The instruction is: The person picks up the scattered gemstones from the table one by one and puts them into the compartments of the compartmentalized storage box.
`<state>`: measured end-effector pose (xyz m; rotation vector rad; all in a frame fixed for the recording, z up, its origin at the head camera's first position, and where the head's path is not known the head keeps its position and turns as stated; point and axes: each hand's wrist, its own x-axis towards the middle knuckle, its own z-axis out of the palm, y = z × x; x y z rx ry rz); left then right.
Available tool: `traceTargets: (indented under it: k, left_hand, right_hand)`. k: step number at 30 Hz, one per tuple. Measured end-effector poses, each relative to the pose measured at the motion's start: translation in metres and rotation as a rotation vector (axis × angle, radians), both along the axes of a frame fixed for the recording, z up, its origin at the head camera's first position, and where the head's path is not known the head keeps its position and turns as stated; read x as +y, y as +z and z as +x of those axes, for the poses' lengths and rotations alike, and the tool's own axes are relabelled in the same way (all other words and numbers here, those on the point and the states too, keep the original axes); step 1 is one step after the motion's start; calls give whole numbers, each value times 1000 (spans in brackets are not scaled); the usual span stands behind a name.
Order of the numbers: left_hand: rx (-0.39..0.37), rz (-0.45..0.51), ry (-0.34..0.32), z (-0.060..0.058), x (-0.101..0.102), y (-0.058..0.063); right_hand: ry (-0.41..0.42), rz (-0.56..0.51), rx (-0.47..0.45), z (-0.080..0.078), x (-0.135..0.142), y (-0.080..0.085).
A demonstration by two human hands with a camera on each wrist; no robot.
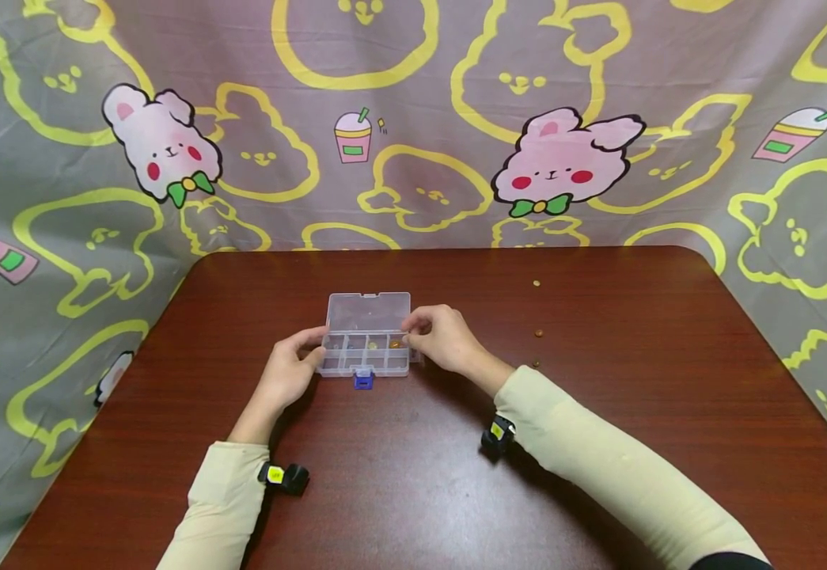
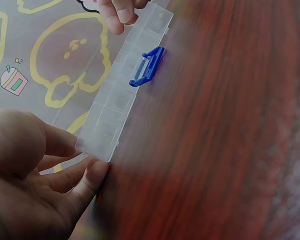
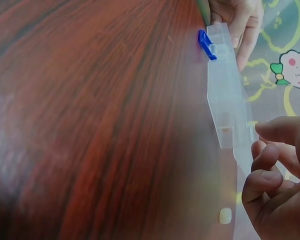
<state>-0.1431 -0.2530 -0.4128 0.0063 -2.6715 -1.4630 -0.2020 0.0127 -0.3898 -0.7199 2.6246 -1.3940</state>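
Note:
A clear plastic compartment box (image 1: 364,370) lies on the table with its hinged lid (image 1: 368,312) raised at the back. A blue latch (image 1: 363,381) hangs at its front edge. In the back row sit an orange piece (image 1: 395,344) and a pale yellow piece (image 1: 373,346); other contents are too faint to tell. My left hand (image 1: 289,370) grips the box's left end between thumb and fingers. My right hand (image 1: 445,339) is at the back right corner, fingertips bent over the right compartments. In the right wrist view, nothing shows between its fingertips.
Right of the box, three small pieces stand in a rough line: a far yellowish one (image 1: 536,283), a brownish one (image 1: 539,333) and a near one (image 1: 536,364). The brown wooden table (image 1: 399,491) meets a patterned cloth (image 1: 427,119) behind.

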Motion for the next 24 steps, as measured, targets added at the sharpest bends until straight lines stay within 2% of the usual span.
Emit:
traceTargets:
  k: [10, 24]
  left_hand:
    - [-14, -3, 7, -1, 0, 0]
    - [-17, -6, 9, 1, 0, 0]
  right_hand:
    - [-43, 1, 43, -5, 16, -6]
    - [-79, 27, -18, -11, 39, -10]
